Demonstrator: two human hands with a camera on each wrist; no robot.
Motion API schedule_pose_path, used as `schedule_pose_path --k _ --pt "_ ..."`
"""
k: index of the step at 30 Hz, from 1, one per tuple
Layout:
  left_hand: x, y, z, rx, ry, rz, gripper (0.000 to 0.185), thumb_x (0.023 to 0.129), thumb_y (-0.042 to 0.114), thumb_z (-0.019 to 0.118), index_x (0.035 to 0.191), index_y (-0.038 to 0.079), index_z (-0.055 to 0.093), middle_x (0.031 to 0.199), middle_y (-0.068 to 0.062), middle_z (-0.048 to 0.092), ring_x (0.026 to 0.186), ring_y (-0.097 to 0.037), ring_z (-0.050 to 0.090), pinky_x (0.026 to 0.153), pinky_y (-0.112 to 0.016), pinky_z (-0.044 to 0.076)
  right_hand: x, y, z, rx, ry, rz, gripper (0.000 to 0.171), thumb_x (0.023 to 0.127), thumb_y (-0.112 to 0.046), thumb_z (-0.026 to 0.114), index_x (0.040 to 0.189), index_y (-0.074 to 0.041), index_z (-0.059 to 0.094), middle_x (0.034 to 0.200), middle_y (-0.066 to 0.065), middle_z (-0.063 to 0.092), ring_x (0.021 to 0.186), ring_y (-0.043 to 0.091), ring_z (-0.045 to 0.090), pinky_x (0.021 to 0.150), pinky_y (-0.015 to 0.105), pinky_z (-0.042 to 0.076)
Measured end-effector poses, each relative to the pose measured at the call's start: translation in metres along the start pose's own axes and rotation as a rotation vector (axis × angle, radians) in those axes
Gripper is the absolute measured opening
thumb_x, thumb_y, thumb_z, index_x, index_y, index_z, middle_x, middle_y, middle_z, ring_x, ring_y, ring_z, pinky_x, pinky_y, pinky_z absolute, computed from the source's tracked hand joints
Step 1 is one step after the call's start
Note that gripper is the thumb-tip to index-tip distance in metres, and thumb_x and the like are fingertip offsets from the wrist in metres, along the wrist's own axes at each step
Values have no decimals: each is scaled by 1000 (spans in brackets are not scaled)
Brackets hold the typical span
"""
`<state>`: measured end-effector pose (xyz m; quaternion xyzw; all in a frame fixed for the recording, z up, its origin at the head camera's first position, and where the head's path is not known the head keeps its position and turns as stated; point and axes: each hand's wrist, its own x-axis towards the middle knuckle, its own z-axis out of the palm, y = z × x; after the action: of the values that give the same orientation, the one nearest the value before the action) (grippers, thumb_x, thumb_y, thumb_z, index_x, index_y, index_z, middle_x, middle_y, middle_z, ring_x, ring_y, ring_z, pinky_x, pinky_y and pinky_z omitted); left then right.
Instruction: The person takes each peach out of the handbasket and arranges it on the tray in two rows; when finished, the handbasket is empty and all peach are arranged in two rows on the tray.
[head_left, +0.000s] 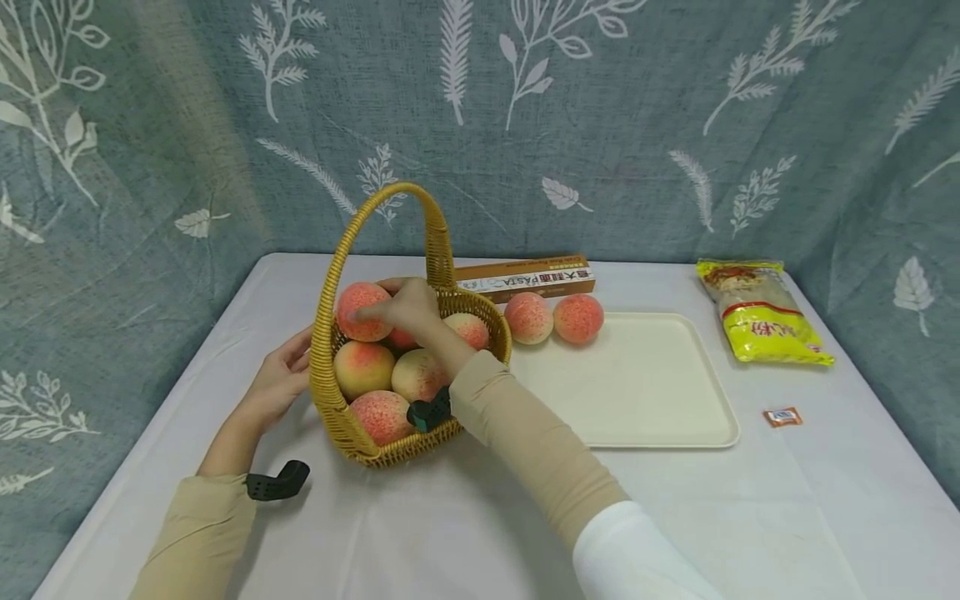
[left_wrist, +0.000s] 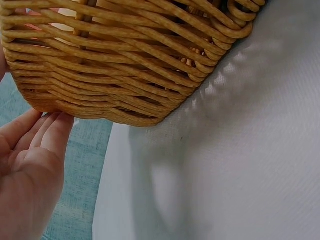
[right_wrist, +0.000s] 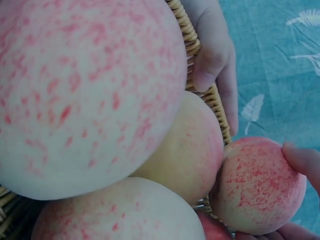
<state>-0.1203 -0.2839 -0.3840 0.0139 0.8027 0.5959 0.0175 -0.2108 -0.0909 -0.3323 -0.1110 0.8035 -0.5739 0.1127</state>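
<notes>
A wicker basket [head_left: 336, 410] with a tall handle stands on the white table, holding several pink-yellow peaches. My right hand [head_left: 403, 307] reaches in under the handle and grips the topmost peach [head_left: 358, 310] at the far left of the pile. In the right wrist view this peach [right_wrist: 257, 187] has a fingertip [right_wrist: 301, 159] on it and sits by the basket's rim [right_wrist: 189, 37]. My left hand [head_left: 279, 382] lies with straight fingers [left_wrist: 47, 131] against the basket's outer wall [left_wrist: 125, 65]. Its thumb [right_wrist: 205, 75] rests at the rim.
Two more peaches [head_left: 528, 317] [head_left: 578, 318] lie on the far left corner of a cream tray [head_left: 645, 392] right of the basket. A pasta box [head_left: 525, 277] lies behind them. At the far right are a yellow noodle bag [head_left: 759, 313] and a small orange sachet [head_left: 782, 417].
</notes>
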Motion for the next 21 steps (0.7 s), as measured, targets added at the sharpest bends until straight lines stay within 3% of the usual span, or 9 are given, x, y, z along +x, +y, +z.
schedule_pose_path --k 7,13,21 --pt "1 -1 1 -22 -1 -13 79 90 -3 58 154 -3 12 156 -26 18 140 -42 23 88 -9 41 0 0 -11 46 -18 7 57 72 -23 87 124 -11 67 127 4 62 120 24 53 91 35 49" --pt "1 0 1 -9 -1 -11 79 89 -2 58 153 -5 12 156 -28 16 140 -44 21 90 -9 41 0 -2 -22 66 -37 33 59 72 -24 88 125 -11 67 127 2 62 119 21 54 89 31 50" --pt "2 -1 1 33 7 -3 79 89 -1 59 153 -5 12 156 -29 16 140 -45 20 95 -12 40 -9 -3 -41 58 -106 -28 56 74 -24 86 126 -11 66 127 2 62 117 19 54 90 35 49"
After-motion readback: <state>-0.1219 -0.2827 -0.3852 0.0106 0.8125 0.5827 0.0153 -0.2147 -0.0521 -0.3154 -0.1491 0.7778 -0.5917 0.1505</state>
